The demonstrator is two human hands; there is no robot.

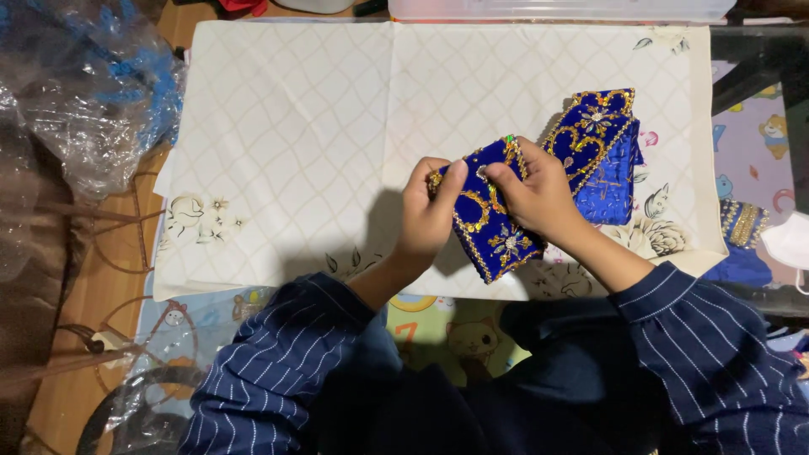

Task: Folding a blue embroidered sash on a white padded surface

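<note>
1. Lying at the far left is a crinkly clear plastic bag with blue bits inside (80,93), on the brown wooden floor (93,295).
2. Next comes a big cream cloth with a faint diamond pattern and small flower prints (295,143). It is spread flat and fills the middle of the view.
3. The left hand (428,215) is over the cloth, near its front edge. Its thumb and fingers are closed on the left edge of a royal blue velvet piece with gold sequin trim and a silver flower (489,223).
4. That blue velvet piece sits between both hands, tilted, just above the cloth.
5. The right hand (535,194) pinches the top of the same piece. Its fingers press on the front and its thumb is tucked behind, so both hands hold it tight.
6. Both arms wear dark blue sleeves with thin white stripes (270,371).
7. Just to the right of the right hand lies a small pile of more blue velvet pieces with gold trim (602,147), resting on the cloth and touching the hand's back.
8. Along the top edge is a clear plastic box (556,10).
9. At the far right, off the cloth, sit another blue and gold piece (742,232) and a white face mask (790,240), on a play mat with cartoon animals (750,143).
</note>
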